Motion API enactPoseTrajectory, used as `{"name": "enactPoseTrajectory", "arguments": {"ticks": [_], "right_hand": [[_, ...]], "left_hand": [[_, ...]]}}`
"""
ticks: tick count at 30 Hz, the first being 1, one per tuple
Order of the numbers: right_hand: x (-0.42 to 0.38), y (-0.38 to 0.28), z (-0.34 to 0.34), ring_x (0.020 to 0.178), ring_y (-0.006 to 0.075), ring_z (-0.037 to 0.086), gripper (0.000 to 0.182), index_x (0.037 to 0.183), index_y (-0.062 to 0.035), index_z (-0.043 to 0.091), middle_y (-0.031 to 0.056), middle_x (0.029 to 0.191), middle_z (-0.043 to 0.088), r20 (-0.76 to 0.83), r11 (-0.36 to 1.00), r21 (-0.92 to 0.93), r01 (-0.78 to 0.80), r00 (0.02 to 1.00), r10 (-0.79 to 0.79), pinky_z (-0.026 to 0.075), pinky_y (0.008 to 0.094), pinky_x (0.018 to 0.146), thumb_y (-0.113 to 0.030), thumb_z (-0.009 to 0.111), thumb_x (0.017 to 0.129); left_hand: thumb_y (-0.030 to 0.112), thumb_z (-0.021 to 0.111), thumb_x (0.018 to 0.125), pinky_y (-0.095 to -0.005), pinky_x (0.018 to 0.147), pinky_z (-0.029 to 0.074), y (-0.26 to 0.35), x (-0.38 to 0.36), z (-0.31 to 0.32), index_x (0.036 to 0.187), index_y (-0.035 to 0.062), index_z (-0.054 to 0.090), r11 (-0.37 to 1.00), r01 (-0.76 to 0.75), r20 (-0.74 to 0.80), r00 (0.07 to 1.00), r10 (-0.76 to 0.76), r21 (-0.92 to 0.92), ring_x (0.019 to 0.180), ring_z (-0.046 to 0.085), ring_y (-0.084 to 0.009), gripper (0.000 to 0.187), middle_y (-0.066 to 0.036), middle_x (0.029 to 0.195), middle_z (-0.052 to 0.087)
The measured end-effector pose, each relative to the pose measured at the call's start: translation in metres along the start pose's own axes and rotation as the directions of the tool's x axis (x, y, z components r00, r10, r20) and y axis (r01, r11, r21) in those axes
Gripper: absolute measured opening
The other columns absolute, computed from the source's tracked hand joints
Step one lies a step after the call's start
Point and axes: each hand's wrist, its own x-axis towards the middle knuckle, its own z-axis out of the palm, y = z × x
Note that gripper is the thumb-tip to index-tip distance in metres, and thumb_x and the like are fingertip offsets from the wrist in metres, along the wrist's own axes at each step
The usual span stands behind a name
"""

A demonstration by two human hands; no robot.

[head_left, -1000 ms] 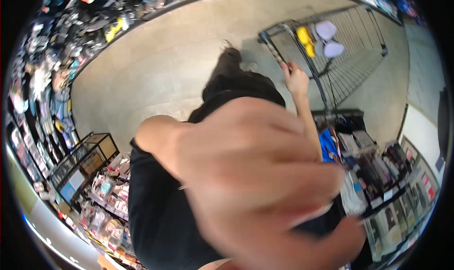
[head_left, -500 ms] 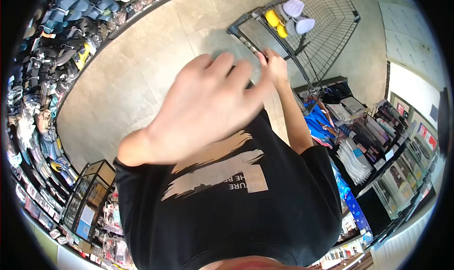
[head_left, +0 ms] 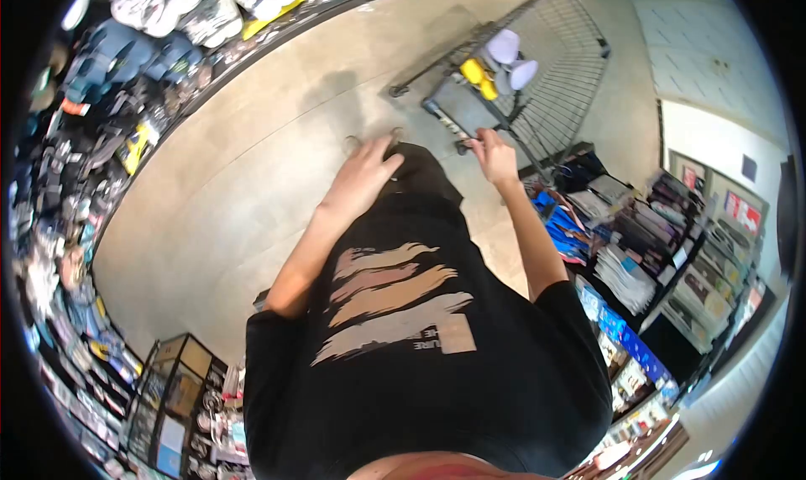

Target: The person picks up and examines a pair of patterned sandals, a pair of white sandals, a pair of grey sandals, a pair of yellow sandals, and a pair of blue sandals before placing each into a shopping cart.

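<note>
My right hand (head_left: 495, 157) is closed around the near end of the handle (head_left: 447, 122) of a wire shopping cart (head_left: 558, 68). My left hand (head_left: 365, 173) is lowered beside my dark trousers (head_left: 424, 176), its fingers loosely bent and apart with nothing in them. In the cart's near part lie lavender, rounded items (head_left: 504, 47) that look like slippers. Yellow items (head_left: 478, 78) of a similar kind lie against them, with grey parts between.
Shelves of shoes and sandals (head_left: 117, 60) curve along the left side. A dark-framed display case (head_left: 172, 388) stands at lower left. Racks with hanging packaged goods (head_left: 625, 274) and blue clothing (head_left: 561, 228) line the right. Tiled floor (head_left: 235, 178) lies between.
My left hand has dropped from high in front of the camera to beside my trousers. My right hand stays on the cart handle, and the cart appears slightly further left in view.
</note>
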Motion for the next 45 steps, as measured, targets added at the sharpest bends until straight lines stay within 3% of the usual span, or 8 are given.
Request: {"name": "enactPoseTrajectory", "arguments": {"ticks": [2, 6, 15, 22, 26, 32, 37, 45], "right_hand": [[0.002, 0.001, -0.028, 0.091, 0.0371, 0.066, 0.027, 0.115, -0.0068, 0.060, 0.0150, 0.110, 0.065, -0.170, 0.987, 0.107, 0.122, 0.980, -0.103, 0.054, 0.0461, 0.078, -0.022, 0.065, 0.094], [0.031, 0.034, -0.050, 0.097, 0.0366, 0.065, 0.032, 0.122, -0.0071, 0.056, 0.0155, 0.122, 0.058, -0.271, 0.988, 0.149, -0.044, 0.959, 0.083, 0.054, 0.0451, 0.079, -0.015, 0.064, 0.092], [0.134, 0.206, 0.033, 0.120, 0.0429, 0.055, 0.052, 0.130, 0.0022, 0.053, 0.0252, 0.129, 0.052, 0.062, 0.868, 0.292, -0.402, 0.913, 0.402, 0.047, 0.0453, 0.102, -0.025, 0.070, 0.088], [0.221, 0.297, 0.108, 0.126, 0.0442, 0.052, 0.050, 0.129, 0.0057, 0.054, 0.0266, 0.140, 0.048, 0.013, 0.927, 0.255, -0.274, 0.960, 0.280, 0.045, 0.0464, 0.105, -0.019, 0.066, 0.088], [0.279, 0.332, 0.143, 0.121, 0.0438, 0.054, 0.039, 0.121, 0.0013, 0.054, 0.0257, 0.129, 0.053, 0.123, 0.902, 0.344, -0.262, 0.965, 0.234, 0.047, 0.0472, 0.103, -0.020, 0.063, 0.090], [0.305, 0.337, 0.142, 0.107, 0.0439, 0.063, 0.037, 0.122, -0.0009, 0.052, 0.0247, 0.130, 0.055, 0.416, 0.801, 0.208, -0.561, 0.792, 0.446, 0.052, 0.0488, 0.093, -0.020, 0.061, 0.091], [0.289, 0.343, 0.127, 0.106, 0.0424, 0.065, 0.038, 0.124, -0.0052, 0.052, 0.0248, 0.122, 0.061, 0.171, 0.927, 0.154, -0.342, 0.933, 0.316, 0.054, 0.0513, 0.088, -0.022, 0.062, 0.091], [0.257, 0.322, -0.036, 0.099, 0.0396, 0.068, 0.030, 0.118, -0.0149, 0.059, 0.0154, 0.101, 0.072, -0.154, 0.859, 0.086, -0.504, 0.845, 0.512, 0.053, 0.0502, 0.081, -0.020, 0.067, 0.090]], "left_hand": [[-0.012, 0.053, 0.077, -0.0432, 0.104, 0.046, 0.002, 0.008, 0.003, 0.116, 0.0023, 0.064, 0.996, -0.003, 0.015, 1.000, 0.004, -0.091, 0.126, 0.052, -0.0381, 0.043, -0.021, 0.134, 0.052], [-0.007, 0.056, 0.082, -0.0451, 0.103, 0.048, -0.010, 0.021, 0.017, 0.120, 0.0026, 0.063, 0.997, 0.031, 0.157, 0.987, -0.019, -0.072, 0.123, 0.055, -0.0410, 0.040, -0.026, 0.136, 0.052], [-0.009, 0.056, 0.079, -0.0447, 0.100, 0.049, 0.008, 0.106, 0.027, 0.116, 0.0014, 0.065, 0.987, 0.158, 0.192, 0.970, -0.148, -0.040, 0.123, 0.055, -0.0386, 0.039, -0.021, 0.141, 0.051], [-0.006, 0.062, 0.076, -0.0435, 0.100, 0.048, 0.018, 0.157, 0.038, 0.120, 0.0056, 0.066, 0.987, 0.117, 0.313, 0.938, -0.146, 0.109, 0.128, 0.051, -0.0355, 0.046, -0.011, 0.160, 0.036], [-0.004, 0.068, 0.072, -0.0449, 0.104, 0.046, 0.032, 0.178, 0.052, 0.123, 0.0057, 0.065, 0.944, 0.328, 0.387, 0.866, -0.317, 0.040, 0.132, 0.048, -0.0363, 0.052, -0.011, 0.163, 0.029], [-0.006, 0.070, 0.071, -0.0444, 0.104, 0.047, 0.044, 0.183, 0.052, 0.124, 0.0051, 0.064, 0.901, 0.429, 0.401, 0.816, -0.415, 0.060, 0.130, 0.051, -0.0344, 0.054, -0.010, 0.164, 0.026], [-0.004, 0.073, 0.071, -0.0440, 0.102, 0.048, 0.044, 0.183, 0.050, 0.125, 0.0055, 0.064, 0.902, 0.427, 0.415, 0.810, -0.415, 0.068, 0.129, 0.051, -0.0333, 0.056, -0.008, 0.165, 0.023], [-0.003, 0.077, 0.069, -0.0440, 0.099, 0.050, 0.035, 0.165, 0.060, 0.126, 0.0066, 0.062, 0.950, 0.313, 0.386, 0.874, -0.295, 0.018, 0.127, 0.053, -0.0342, 0.059, -0.014, 0.165, 0.019]]}}
